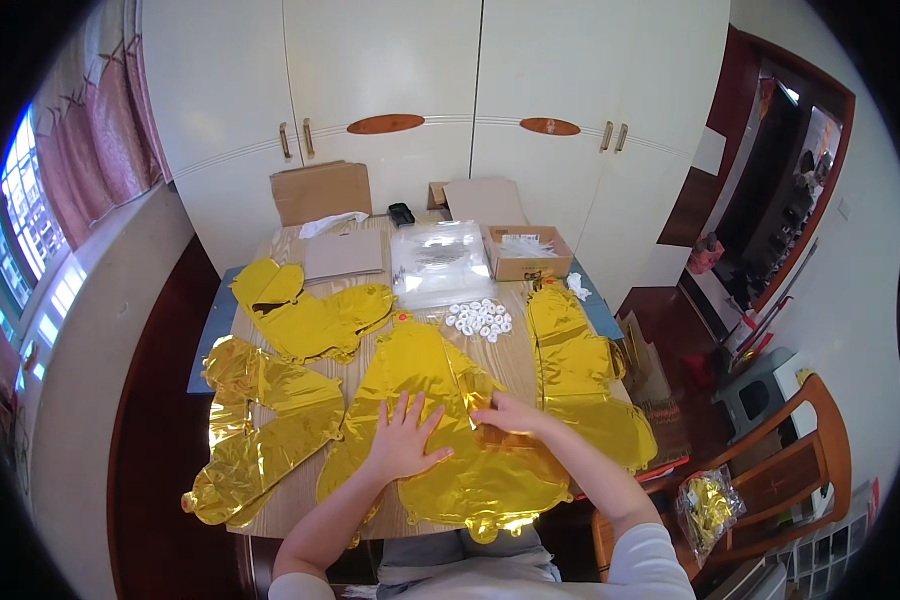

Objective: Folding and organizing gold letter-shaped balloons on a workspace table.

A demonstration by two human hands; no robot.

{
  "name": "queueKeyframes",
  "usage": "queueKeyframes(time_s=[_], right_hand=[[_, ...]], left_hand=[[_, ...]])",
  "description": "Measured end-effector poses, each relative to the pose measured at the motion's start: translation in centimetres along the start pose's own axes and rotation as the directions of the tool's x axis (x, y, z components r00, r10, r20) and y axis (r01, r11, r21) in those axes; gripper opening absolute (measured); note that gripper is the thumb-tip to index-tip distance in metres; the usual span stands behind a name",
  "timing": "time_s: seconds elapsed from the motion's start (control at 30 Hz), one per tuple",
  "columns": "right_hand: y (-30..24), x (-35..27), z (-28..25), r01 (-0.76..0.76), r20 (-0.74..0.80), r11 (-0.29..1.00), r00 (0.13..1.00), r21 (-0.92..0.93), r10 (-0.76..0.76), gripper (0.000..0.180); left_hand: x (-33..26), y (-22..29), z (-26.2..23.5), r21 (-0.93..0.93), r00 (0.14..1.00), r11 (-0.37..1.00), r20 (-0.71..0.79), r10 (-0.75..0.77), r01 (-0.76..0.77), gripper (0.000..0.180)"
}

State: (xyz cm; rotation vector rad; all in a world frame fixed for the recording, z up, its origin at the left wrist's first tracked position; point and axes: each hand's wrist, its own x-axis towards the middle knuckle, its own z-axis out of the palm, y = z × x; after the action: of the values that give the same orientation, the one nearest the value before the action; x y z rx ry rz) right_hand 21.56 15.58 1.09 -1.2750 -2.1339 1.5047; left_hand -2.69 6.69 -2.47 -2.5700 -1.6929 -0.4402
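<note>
Mid gold foil sheet (510,480) hidden in pt under L hand (405,445) & R hand (512,414), some R fingertips n/v, bench (507,360) partly covered, cabinet (380,60) top cut off, bag (708,508) contents too small to ID.

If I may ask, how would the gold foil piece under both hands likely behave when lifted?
The gold foil piece would probably sag, since it looks thin and creased. It is likely light for its size, lying flat, and its shiny surface may feel slippery.
</note>
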Motion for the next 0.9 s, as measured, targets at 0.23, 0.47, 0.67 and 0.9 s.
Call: queueKeyframes(time_s=[0.23, 0.47, 0.67, 0.9], right_hand=[[1.2, -1.9, 3.7, 0.339, 0.046, 0.681, 0.911, -0.649, -0.409, 0.081], [1.9, -1.3, 5.7, 0.294, 0.095, 0.545, 0.927, -0.785, -0.363, 0.082], [1.5, -1.4, 5.8, 0.307, 0.11, 0.506, 0.918, -0.806, -0.381, 0.082], [1.8, -1.3, 5.8, 0.324, 0.106, 0.519, 0.908, -0.791, -0.406, 0.078]], left_hand=[[0.0, 0.0, 0.0, 0.002, 1.0, 1.0, -0.02, 0.004, -0.004, 0.08], [0.0, -0.5, 0.8, 0.031, 1.0, 1.0, -0.011, 0.003, -0.002, 0.084], [0.0, -0.6, 1.3, -0.106, 0.997, 0.993, -0.039, -0.061, 0.057, 0.094], [0.2, 0.2, -0.9, -0.032, 0.998, 0.999, 0.058, -0.031, 0.033, 0.082]])
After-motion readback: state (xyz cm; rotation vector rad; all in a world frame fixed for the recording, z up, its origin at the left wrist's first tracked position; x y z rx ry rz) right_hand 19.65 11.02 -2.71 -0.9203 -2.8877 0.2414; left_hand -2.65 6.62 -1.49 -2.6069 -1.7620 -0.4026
